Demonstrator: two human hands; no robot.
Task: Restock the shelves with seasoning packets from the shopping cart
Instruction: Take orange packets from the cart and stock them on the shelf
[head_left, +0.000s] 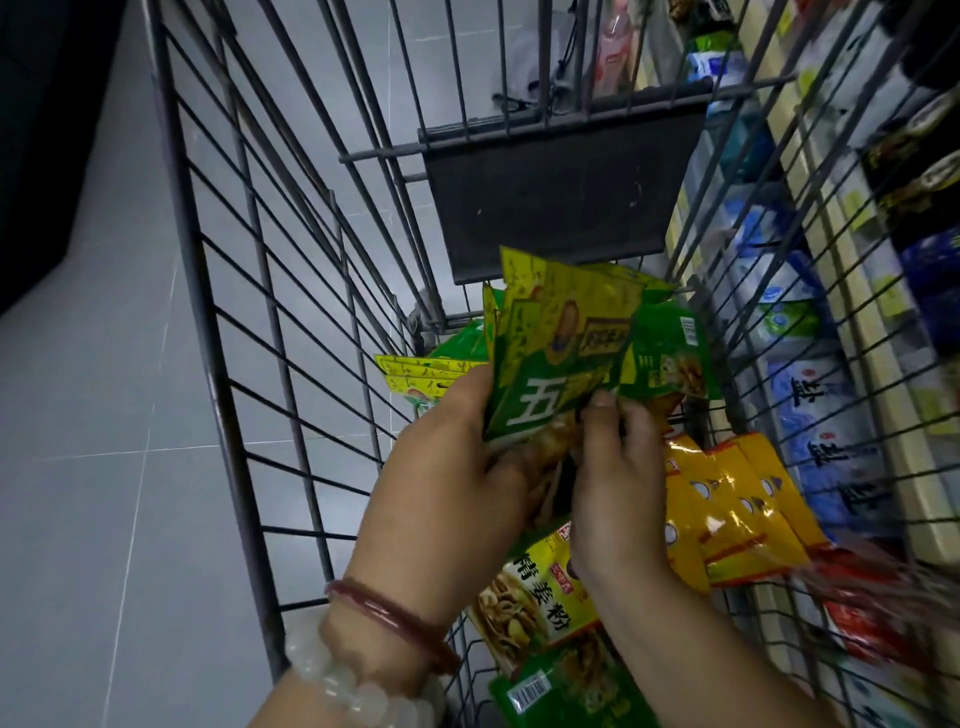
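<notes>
Hands meet over a wire shopping cart — the left hand, wrist ringed by a red bangle and a pale bead bracelet, grips a fanned stack of green-and-yellow seasoning packets from below, fingers curled round the bundle. The right hand pinches the stack's lower edge, thumb up against the packets. More packets lie in the cart beneath: yellow pouches to the right, a ginger-powder packet below the hands. Stocked shelves show through the cart's right wall.
</notes>
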